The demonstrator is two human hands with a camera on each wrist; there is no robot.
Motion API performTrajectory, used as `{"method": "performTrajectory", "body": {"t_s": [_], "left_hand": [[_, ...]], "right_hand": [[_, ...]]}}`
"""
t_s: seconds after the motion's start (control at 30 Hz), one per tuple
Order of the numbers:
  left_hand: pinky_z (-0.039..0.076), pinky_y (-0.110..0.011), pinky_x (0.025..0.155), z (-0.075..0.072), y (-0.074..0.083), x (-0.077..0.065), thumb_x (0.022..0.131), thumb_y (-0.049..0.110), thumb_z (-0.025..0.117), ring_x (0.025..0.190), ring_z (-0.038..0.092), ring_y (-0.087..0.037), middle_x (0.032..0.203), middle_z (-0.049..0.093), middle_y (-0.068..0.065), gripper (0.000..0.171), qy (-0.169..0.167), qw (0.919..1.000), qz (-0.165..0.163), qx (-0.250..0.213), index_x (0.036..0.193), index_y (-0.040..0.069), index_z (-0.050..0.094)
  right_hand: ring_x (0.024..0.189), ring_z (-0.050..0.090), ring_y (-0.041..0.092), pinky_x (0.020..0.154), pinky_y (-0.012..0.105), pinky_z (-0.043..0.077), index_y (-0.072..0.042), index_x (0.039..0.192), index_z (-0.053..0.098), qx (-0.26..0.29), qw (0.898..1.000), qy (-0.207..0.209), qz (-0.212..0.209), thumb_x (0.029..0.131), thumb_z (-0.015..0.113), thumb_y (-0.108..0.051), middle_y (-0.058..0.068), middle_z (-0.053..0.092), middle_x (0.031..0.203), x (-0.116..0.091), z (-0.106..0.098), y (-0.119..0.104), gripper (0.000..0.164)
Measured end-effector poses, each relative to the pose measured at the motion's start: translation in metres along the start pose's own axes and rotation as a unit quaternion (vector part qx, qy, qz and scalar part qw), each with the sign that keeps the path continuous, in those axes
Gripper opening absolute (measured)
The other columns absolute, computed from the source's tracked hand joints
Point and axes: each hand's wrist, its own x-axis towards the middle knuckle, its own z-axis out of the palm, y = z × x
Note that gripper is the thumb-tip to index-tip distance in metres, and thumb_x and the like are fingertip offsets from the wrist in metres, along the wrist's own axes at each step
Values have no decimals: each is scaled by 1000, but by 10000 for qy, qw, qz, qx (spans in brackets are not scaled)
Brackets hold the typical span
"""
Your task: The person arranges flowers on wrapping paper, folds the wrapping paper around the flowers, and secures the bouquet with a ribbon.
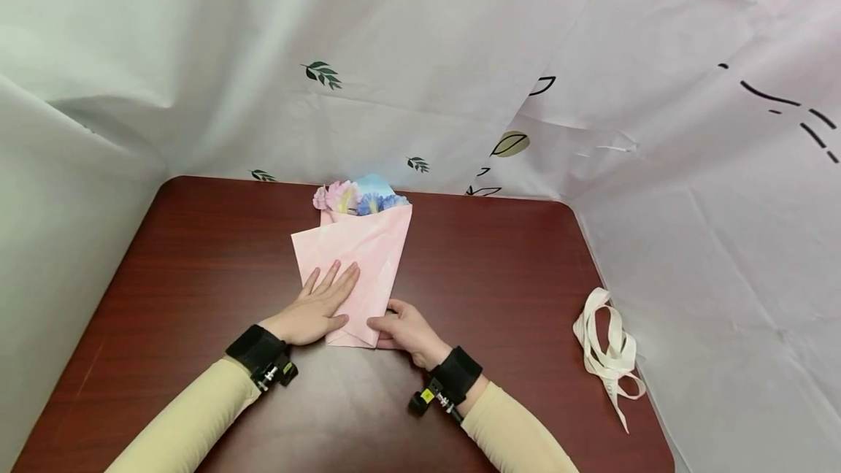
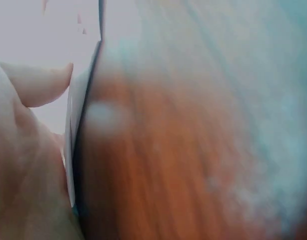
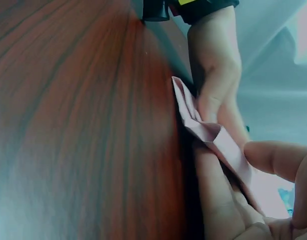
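Pink wrapping paper (image 1: pixel 377 254) lies folded round a small bouquet. Pink flowers (image 1: pixel 342 197) and blue flowers (image 1: pixel 371 204) show at its upper end, with a light blue piece (image 1: pixel 374 185) behind them. Flat on the front of the paper, with fingers spread, rests my left hand (image 1: pixel 312 314). My right hand (image 1: pixel 409 331) pinches the lower right edge, thumb on top and fingers underneath. In the right wrist view the folded bottom end of the paper (image 3: pixel 233 150) runs between thumb and fingers, and the layers gape a little. The flower stems are hidden inside.
A loose heap of white ribbon (image 1: pixel 591 349) lies near the right edge of the dark red-brown table (image 1: pixel 499 268). White sheeting (image 1: pixel 420 122) with leaf prints hangs behind the table and along its sides.
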Motion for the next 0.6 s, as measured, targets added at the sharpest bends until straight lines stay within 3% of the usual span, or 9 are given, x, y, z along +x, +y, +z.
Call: {"method": "performTrajectory", "body": {"t_s": [0.1, 0.2, 0.27, 0.3, 0.37, 0.4, 0.47, 0.53, 0.6], "left_hand": [[-12, -59, 117, -1, 3, -4, 97, 27, 62, 155, -8, -38, 171, 0, -9, 90, 311, 9984, -77, -455, 163, 9, 4], [-12, -61, 117, -2, 7, -9, 97, 30, 65, 153, -14, -41, 170, -10, -12, 99, 830, 9916, -484, -866, 162, 10, -7], [-8, -63, 117, -1, 13, -14, 95, 30, 69, 152, -16, -41, 168, -16, -14, 108, 1359, 9765, -1020, -1329, 161, 14, -14], [-5, -63, 118, -1, 17, -17, 93, 28, 72, 153, -14, -40, 168, -16, -15, 112, 1649, 9626, -1354, -1668, 161, 16, -17], [7, -59, 120, -2, 28, -21, 92, 23, 74, 154, -3, -38, 168, -13, -16, 118, 2124, 9145, -2039, -2774, 159, 23, -22], [14, -56, 120, -1, 34, -22, 92, 20, 75, 153, 6, -37, 167, -8, -18, 120, 2321, 8818, -2323, -3384, 159, 25, -24], [29, -46, 115, -2, 46, -23, 93, 17, 74, 147, 25, -33, 165, 7, -18, 120, 2588, 8053, -2793, -4545, 158, 28, -26], [38, -35, 109, -1, 55, -22, 95, 16, 71, 139, 38, -27, 160, 21, -16, 112, 2624, 7287, -2972, -5585, 159, 25, -20], [42, -28, 104, 2, 62, -20, 97, 16, 69, 131, 47, -20, 153, 36, -11, 96, 2543, 6736, -2974, -6270, 161, 15, -3]], "right_hand": [[95, 74, 24, 77, 35, 60, 1, 130, 57, 172, 9998, -6, -113, 90, 70, -4, 17, 74, 109, 0, 5, 3, 42], [94, 74, 24, 75, 35, 60, 0, 129, 57, 363, 9992, 117, -148, 88, 69, -2, 16, 74, 109, -1, 8, 6, 42], [95, 73, 24, 75, 35, 60, 0, 130, 57, 572, 9981, 177, -124, 88, 68, -1, 15, 73, 110, -3, 9, 7, 43], [96, 73, 25, 76, 35, 60, -1, 131, 55, 686, 9974, 191, -119, 88, 67, -1, 15, 72, 111, -3, 10, 7, 45], [98, 72, 25, 77, 36, 60, -2, 134, 52, 885, 9958, 181, -159, 88, 65, 0, 15, 71, 115, -5, 11, 7, 47], [100, 72, 26, 77, 36, 60, -3, 136, 51, 996, 9948, 160, -171, 89, 64, 1, 15, 70, 117, -5, 11, 7, 49], [103, 71, 26, 79, 37, 60, -4, 138, 48, 1182, 9927, 117, -226, 89, 62, 1, 15, 69, 120, -7, 13, 7, 51], [105, 71, 26, 80, 37, 59, -5, 140, 47, 1303, 9910, 62, -296, 90, 61, 1, 16, 69, 121, -8, 15, 6, 53], [105, 71, 26, 80, 38, 59, -5, 140, 47, 1369, 9899, 2, -363, 90, 61, 2, 16, 69, 120, -8, 18, 6, 53]]}}
